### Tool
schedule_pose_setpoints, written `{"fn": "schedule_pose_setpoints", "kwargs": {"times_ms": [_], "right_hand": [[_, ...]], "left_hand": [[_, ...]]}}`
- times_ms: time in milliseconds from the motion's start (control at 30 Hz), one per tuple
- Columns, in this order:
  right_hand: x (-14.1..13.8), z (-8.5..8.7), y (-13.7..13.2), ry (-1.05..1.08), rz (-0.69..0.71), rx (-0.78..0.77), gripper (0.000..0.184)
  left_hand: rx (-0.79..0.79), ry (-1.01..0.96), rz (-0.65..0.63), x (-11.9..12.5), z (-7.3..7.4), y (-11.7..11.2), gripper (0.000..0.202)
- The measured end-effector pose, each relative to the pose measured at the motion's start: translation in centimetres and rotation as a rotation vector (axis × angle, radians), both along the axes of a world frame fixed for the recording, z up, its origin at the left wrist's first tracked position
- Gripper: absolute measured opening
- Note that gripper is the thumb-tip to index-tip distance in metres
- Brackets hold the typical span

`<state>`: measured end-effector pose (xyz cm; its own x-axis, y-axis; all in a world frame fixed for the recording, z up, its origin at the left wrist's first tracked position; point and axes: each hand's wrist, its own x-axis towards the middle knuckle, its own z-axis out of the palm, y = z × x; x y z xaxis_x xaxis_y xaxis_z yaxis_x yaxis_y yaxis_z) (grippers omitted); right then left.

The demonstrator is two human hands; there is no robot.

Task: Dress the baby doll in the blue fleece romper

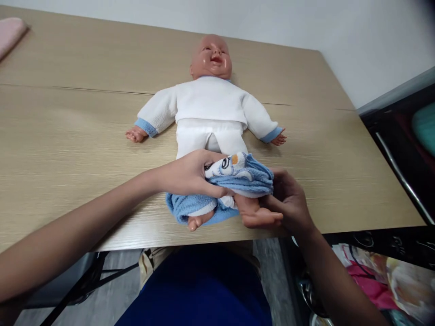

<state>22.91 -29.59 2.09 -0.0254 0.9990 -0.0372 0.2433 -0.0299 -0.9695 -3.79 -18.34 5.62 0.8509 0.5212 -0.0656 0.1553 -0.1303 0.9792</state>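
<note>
A bald plastic doll in white fleece (pixel 211 103) lies face up on the wood-grain desk (pixel 74 149), blue terry-cloth trousers (pixel 251 183) bunched at its shins. The left hand (pixel 192 174) pinches them; the right hand (pixel 292 201) curls alongside, its fingers' grip unclear from here.

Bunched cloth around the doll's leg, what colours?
Blue cloth with a white, orange and black motif; best in head view.

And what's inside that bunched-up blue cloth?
Two bare feet of the doll poke out of the blue cloth; anything deeper inside is covered, so I can't tell.
</note>
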Motion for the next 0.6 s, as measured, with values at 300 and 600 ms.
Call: {"fn": "schedule_pose_setpoints", "kwargs": {"times_ms": [300,600], "right_hand": [[1.1,1.9,1.8,0.163,0.141,-0.258,0.033],[2.0,2.5,4.4,0.278,0.24,-0.164,0.05]], "left_hand": [[-0.026,-0.054,0.014,0.1,-0.5,0.1,0.036],[-0.032,-0.14,0.139,0.3,-0.5,-0.1,0.043]]}}
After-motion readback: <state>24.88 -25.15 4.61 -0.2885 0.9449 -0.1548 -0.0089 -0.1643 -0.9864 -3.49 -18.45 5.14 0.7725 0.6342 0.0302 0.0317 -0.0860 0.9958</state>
